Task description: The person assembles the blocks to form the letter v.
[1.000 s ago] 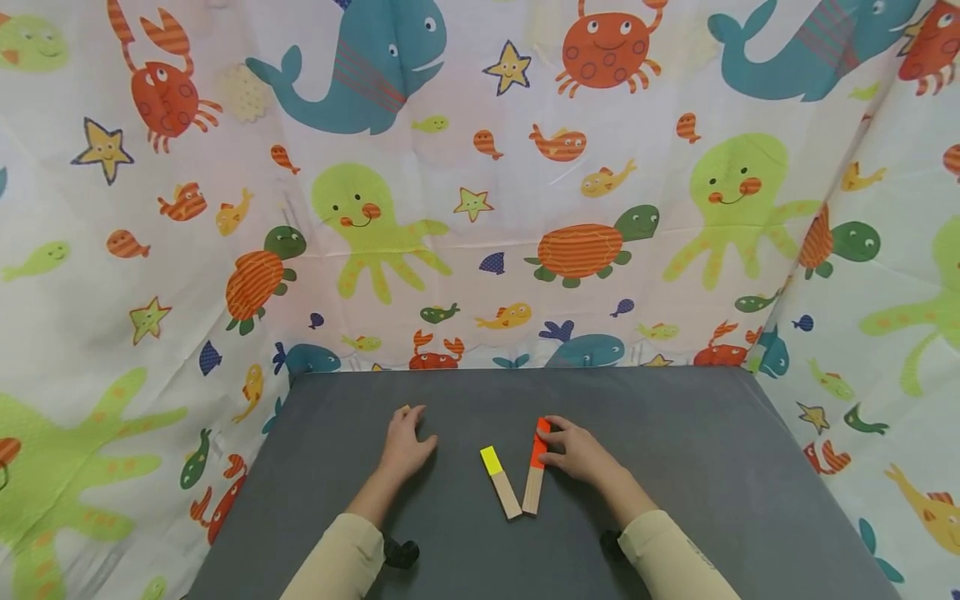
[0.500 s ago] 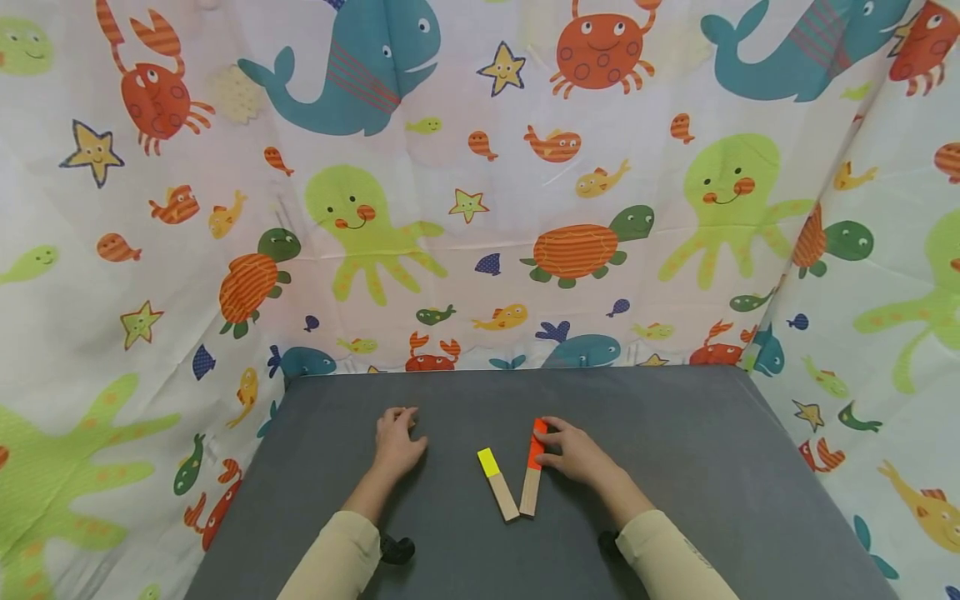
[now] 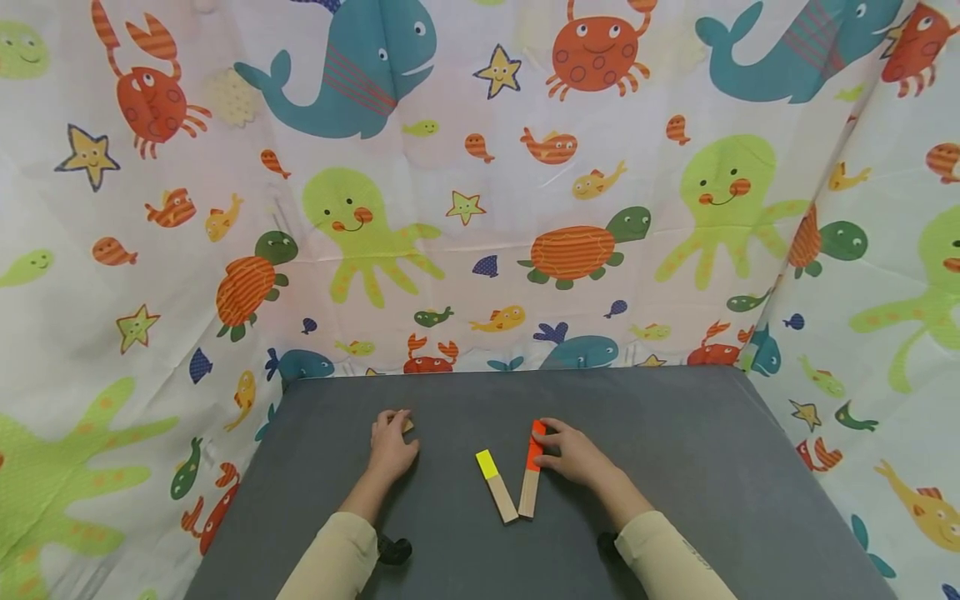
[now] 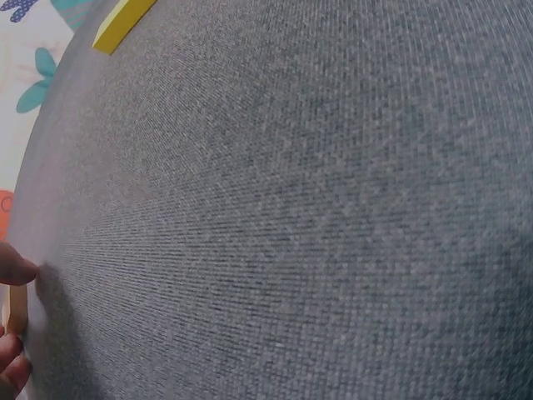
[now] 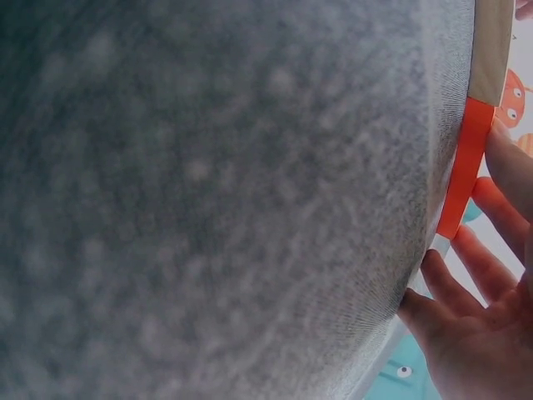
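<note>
My left hand (image 3: 392, 446) is on the left side of the table. It grips a small plain wooden block (image 3: 408, 426), mostly hidden by the fingers. In the left wrist view, that wooden block (image 4: 17, 310) shows between thumb and fingertips. My right hand (image 3: 576, 454) rests its thumb and fingertips on an orange block (image 3: 535, 454). The right wrist view shows fairly straight, spread fingers against the orange block (image 5: 466, 167). A plain wooden length (image 3: 528, 494) continues from the orange one, lying flat. Left of it slants a yellow block (image 3: 487, 464) in line with a wooden length (image 3: 502, 498).
The grey cloth-covered table (image 3: 637, 400) runs back to a white curtain (image 3: 480, 83) printed with sea animals. Curtains also rise along the left and right sides. Dark wrist straps (image 3: 393, 550) show below the sleeves.
My left hand has shifted left and slightly down, with more of the small wooden block showing beside its fingers. The right hand has stayed at the orange block. The view has drifted slightly.
</note>
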Demonstrator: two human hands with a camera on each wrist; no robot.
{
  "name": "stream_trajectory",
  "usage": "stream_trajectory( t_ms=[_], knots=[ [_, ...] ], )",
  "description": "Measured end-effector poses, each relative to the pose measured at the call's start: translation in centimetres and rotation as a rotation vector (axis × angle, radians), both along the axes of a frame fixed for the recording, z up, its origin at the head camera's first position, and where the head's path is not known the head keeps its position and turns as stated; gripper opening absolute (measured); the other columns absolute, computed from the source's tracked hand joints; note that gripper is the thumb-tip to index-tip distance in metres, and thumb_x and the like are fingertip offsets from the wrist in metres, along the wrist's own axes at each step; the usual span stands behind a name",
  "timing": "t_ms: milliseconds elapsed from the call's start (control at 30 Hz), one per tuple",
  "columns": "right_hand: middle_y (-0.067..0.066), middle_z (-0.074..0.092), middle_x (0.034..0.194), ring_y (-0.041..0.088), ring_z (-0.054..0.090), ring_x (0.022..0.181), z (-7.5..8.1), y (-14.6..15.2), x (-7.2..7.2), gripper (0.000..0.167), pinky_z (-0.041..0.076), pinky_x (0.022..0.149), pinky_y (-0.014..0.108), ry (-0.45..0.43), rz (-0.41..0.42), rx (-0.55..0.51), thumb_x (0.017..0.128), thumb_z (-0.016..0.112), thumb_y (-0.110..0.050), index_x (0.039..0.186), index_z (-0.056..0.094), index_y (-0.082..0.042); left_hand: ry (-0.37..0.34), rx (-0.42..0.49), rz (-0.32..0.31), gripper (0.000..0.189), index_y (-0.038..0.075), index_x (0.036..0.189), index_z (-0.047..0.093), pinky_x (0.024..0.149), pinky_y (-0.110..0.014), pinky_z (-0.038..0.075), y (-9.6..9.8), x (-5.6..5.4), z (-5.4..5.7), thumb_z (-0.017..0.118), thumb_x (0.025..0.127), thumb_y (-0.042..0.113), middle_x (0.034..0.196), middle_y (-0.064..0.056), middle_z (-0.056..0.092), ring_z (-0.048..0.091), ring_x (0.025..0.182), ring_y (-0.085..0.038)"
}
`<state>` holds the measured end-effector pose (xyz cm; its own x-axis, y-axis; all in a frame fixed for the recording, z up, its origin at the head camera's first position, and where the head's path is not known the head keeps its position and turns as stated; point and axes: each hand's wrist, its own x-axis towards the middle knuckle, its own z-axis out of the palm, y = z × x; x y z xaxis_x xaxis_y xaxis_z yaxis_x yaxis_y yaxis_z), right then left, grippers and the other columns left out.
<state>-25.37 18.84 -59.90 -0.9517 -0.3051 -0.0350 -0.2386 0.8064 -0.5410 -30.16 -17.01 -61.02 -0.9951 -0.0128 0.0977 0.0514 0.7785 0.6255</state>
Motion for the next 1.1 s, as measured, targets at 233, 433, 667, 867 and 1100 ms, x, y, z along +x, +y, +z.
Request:
stream_trajectory(
  t_ms=[233, 433, 667, 867, 1100],
  knots=[
    [0.012, 0.041, 0.157, 0.04, 0.046, 0.139, 0.1, -0.02, -0.13, 0.056, 0.04, 0.11, 0.055, -0.005, 0.005, 0.008, 0.091, 0.075, -0.034, 0.141, 0.06, -0.014, -0.005, 0.013, 0.008, 0.06, 0.002, 0.14, 0.055, 0.108, -0.059, 0.038, -0.34, -0.39, -0.26, 0.073, 0.083, 0.007, 0.148, -0.024, 0.04, 0.04, 0.133, -0.043],
    [0.013, 0.042, 0.157, 0.04, 0.046, 0.139, -0.02, 0.02, -0.25, 0.056, 0.041, 0.11, 0.055, -0.001, 0.006, 0.0, 0.09, 0.075, -0.034, 0.141, 0.061, -0.014, -0.036, 0.018, 0.013, 0.06, 0.003, 0.142, 0.053, 0.107, -0.058, 0.039, -0.69, -0.72, -0.3, 0.071, 0.086, 0.009, 0.147, -0.024, 0.043, 0.042, 0.132, -0.043],
    [0.014, 0.042, 0.157, 0.041, 0.046, 0.139, -0.05, 0.07, -0.19, 0.055, 0.04, 0.11, 0.056, 0.003, 0.007, -0.001, 0.09, 0.076, -0.033, 0.14, 0.061, -0.014, -0.041, 0.033, 0.015, 0.06, 0.0, 0.143, 0.052, 0.106, -0.057, 0.041, -0.79, -0.94, -0.22, 0.07, 0.087, 0.007, 0.142, -0.026, 0.046, 0.044, 0.129, -0.043],
    [0.013, 0.042, 0.157, 0.041, 0.047, 0.138, -0.14, 0.05, -0.06, 0.056, 0.041, 0.11, 0.057, 0.003, 0.007, 0.009, 0.09, 0.076, -0.033, 0.14, 0.061, -0.013, -0.045, 0.012, 0.02, 0.058, -0.004, 0.141, 0.053, 0.105, -0.056, 0.042, -0.9, -1.01, -0.14, 0.071, 0.086, 0.006, 0.135, -0.027, 0.05, 0.047, 0.125, -0.044],
    [0.013, 0.041, 0.158, 0.041, 0.046, 0.139, 0.07, -0.03, 0.0, 0.056, 0.041, 0.11, 0.056, -0.007, -0.002, 0.001, 0.09, 0.076, -0.033, 0.14, 0.061, -0.014, -0.078, -0.007, 0.021, 0.059, -0.007, 0.136, 0.057, 0.102, -0.054, 0.045, -0.74, -0.87, 0.3, 0.077, 0.083, 0.01, 0.129, -0.025, 0.052, 0.05, 0.12, -0.041]
  ],
)
